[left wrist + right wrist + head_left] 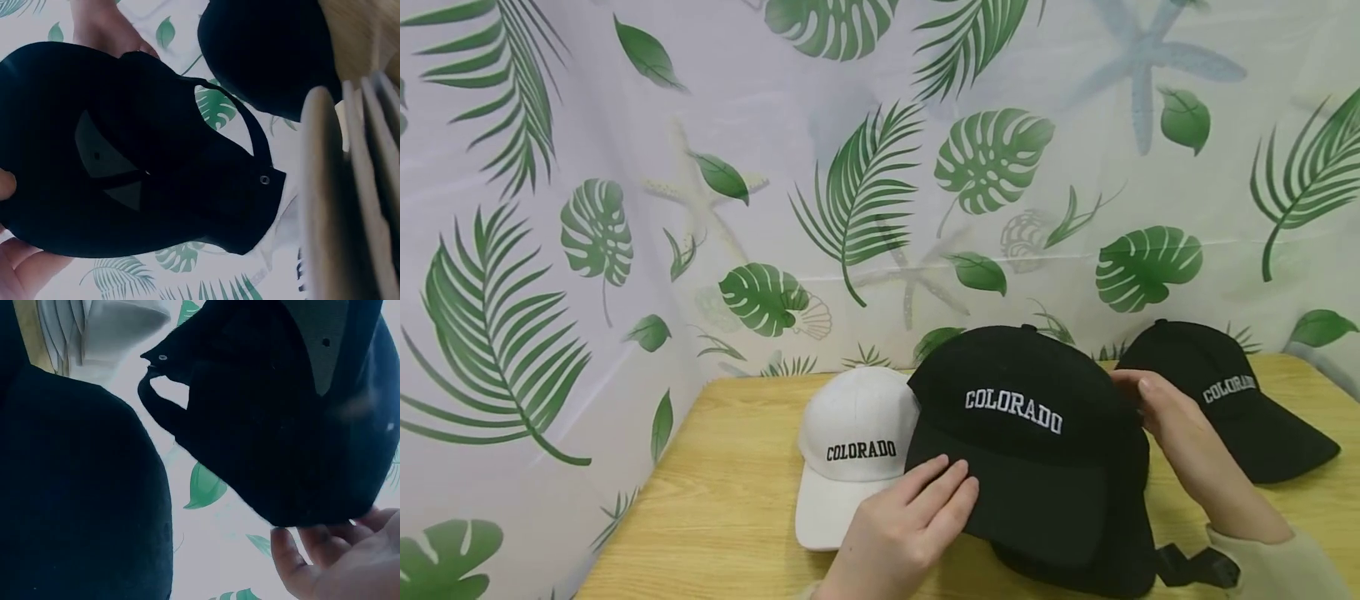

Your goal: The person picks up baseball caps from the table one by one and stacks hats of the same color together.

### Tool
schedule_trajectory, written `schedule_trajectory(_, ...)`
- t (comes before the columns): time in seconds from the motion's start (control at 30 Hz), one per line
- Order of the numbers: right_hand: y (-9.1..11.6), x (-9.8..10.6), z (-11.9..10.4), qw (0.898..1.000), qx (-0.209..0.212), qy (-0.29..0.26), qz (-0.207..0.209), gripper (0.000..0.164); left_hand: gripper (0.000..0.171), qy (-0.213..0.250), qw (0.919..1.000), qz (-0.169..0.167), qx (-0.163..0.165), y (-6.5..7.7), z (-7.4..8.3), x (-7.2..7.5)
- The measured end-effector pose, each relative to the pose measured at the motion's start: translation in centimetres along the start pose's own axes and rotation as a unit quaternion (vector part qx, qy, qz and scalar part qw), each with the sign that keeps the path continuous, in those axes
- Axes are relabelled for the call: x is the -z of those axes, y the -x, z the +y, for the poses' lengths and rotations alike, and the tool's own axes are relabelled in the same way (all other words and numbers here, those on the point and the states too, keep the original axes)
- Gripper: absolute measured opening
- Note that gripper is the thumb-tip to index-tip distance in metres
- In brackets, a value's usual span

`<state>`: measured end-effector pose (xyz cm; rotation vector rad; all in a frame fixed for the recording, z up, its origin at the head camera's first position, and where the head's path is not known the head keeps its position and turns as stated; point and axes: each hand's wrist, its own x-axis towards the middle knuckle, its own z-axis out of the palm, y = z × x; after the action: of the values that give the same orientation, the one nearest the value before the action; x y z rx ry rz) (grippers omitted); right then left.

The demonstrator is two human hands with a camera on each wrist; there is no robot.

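A black cap (1015, 375) with white COLORADO lettering is held up, its front toward the head camera. My left hand (902, 529) grips its brim, fingers on top; the left wrist view shows the thumb (6, 184) on the underside. At the crown's right side my right hand (1187, 454) touches the cap's outside with its fingertips. The hollow underside and back strap (240, 115) appear in the left wrist view. Directly below, another black cap (1120, 567) is partly hidden. A white COLORADO cap (853, 417) sits to the left, partly covered by the held cap.
Another black COLORADO cap (1195, 358) rests at the right on the wooden table (722, 467). Small black pieces (1198, 567) lie beside my right wrist. A leaf-print cloth (880, 167) hangs behind the table. Stacked pale brims (322, 187) show edge-on in the left wrist view.
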<state>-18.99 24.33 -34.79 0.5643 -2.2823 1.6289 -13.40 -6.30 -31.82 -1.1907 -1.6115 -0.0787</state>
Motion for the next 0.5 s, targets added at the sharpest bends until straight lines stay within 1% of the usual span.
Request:
schedule_trajectory(0.13, 0.1, 0.1, 0.1, 1.0, -0.015, 0.011, -0.006, 0.029, 0.028, -0.001, 0.9997, 0.007, -0.023, -0.2, 0.1, -0.2)
schedule_trajectory(0.2, 0.2, 0.1, 0.1, 1.0, -0.021, 0.003, -0.008, 0.029, 0.029, -0.005, 0.9996, 0.006, -0.029, -0.2, 0.2, -0.4)
schedule_trajectory(0.3, 0.3, 0.3, 0.3, 0.998, -0.014, -0.06, -0.017, 0.029, 0.03, -0.014, 0.9994, 0.001, -0.033, 0.0, 0.5, -0.8)
schedule_trajectory(0.43, 0.3, 0.5, 0.5, 0.99, 0.001, -0.142, -0.025, 0.032, 0.03, -0.017, 0.9991, -0.022, -0.031, 0.4, 0.9, -1.3)
schedule_trajectory(0.5, 0.3, 0.7, 0.5, 0.985, -0.008, -0.17, -0.022, 0.031, 0.03, -0.019, 0.9984, -0.036, -0.039, 0.5, 1.0, -1.5)
